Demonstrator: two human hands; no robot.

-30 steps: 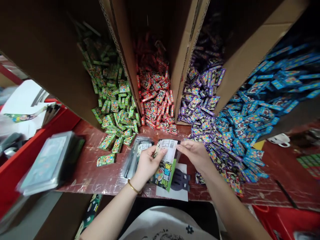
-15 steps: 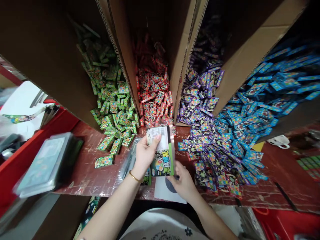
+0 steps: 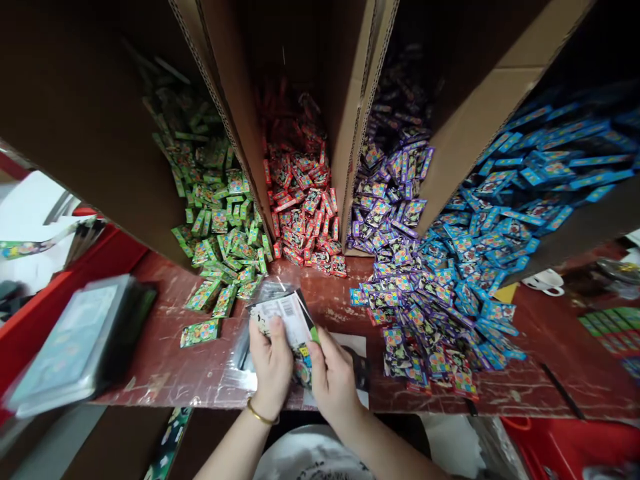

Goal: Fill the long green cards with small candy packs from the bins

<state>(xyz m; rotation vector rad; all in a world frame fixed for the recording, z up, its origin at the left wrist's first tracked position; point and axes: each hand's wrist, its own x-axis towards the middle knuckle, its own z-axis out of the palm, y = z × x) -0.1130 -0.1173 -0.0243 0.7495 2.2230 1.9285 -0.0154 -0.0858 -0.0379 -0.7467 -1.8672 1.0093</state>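
Observation:
A flat printed packet (image 3: 287,319), black and green with a white barcode panel, is held tilted above the table. My left hand (image 3: 271,365) grips its left side, thumb on the white panel. At the right edge, my right hand (image 3: 334,375) pinches the packet, its fingers partly covering the coloured lettering. Clear plastic sleeves (image 3: 244,363) lie under and left of my left hand. Below the packet, a white sheet (image 3: 358,344) with a dark shape is partly hidden by my right hand. Small green packets (image 3: 200,333) lie left of the sleeves.
Cardboard boxes (image 3: 363,100) hold heaped green (image 3: 220,220), red (image 3: 303,220), purple (image 3: 385,207) and blue packets (image 3: 510,227). Purple and blue ones spill onto the red table (image 3: 170,363). Stacked clear sleeves (image 3: 70,347) stand left by a red bin (image 3: 117,247). A white cup (image 3: 545,281) sits right.
The packet has moved down and left and is now tilted. My right hand has shifted from its lower corner up along the right edge, closer to my left hand. The camera view has shifted slightly.

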